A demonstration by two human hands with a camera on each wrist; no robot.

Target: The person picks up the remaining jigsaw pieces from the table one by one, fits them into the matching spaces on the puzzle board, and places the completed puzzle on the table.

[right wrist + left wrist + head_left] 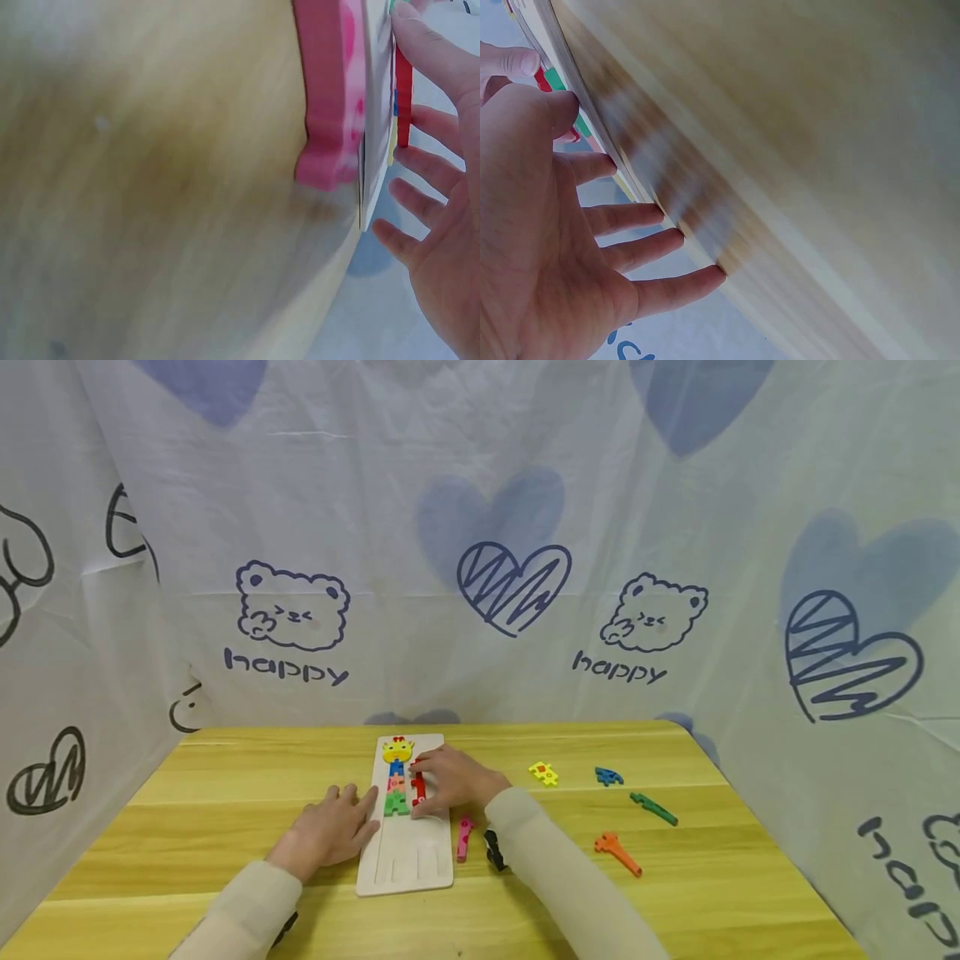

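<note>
A white puzzle board lies on the table with a yellow giraffe head at its far end. Below the head run a blue neck piece, a pink-orange piece and a green piece. Over the board's right half, my right hand pinches a long red puzzle piece between thumb and fingers. The right wrist view has this red piece upright on edge beside the fingertips. With fingers spread, my left hand touches the board's left edge and the tabletop.
Close to the board's right side lies a pink piece. Farther right are a yellow piece, a blue piece, a green piece and an orange piece. A printed curtain hangs behind the wooden table.
</note>
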